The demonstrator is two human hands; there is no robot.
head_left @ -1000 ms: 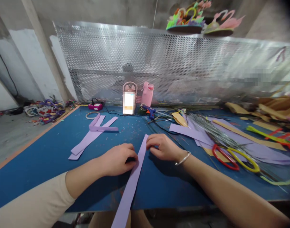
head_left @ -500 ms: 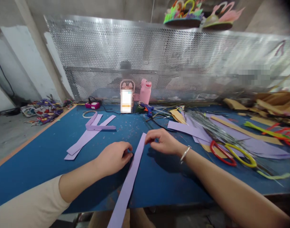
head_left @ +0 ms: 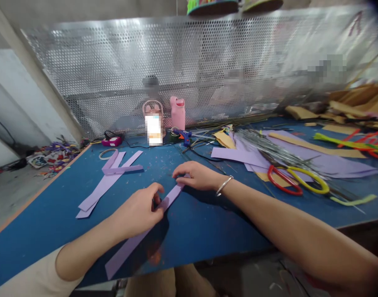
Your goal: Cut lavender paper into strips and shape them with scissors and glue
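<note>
A long light-purple strip (head_left: 172,196), seemingly paper, runs diagonally over the blue table from its front edge toward the middle. My right hand (head_left: 196,175) is closed on the strip's far end, thumb against it. Partway along, my left hand (head_left: 139,210) has curled fingers at the strip's left edge, with its thumb against the strip; its lower fingers are hidden. Left of my hands, more purple strips (head_left: 106,187) overlap, and a bent one (head_left: 127,169) lies across them.
Red-and-yellow-handled scissors (head_left: 284,187) lie right among wires and purple sheets (head_left: 337,165). A blue glue gun (head_left: 185,137), a lit phone (head_left: 153,130) and a pink bottle (head_left: 178,115) stand behind. A roll of tape (head_left: 105,154) sits left. A perforated metal panel (head_left: 176,62) closes the back.
The strip has swung so that its near end points further left and rests on the table. My right hand has moved left onto its far end; my left hand has shifted slightly left.
</note>
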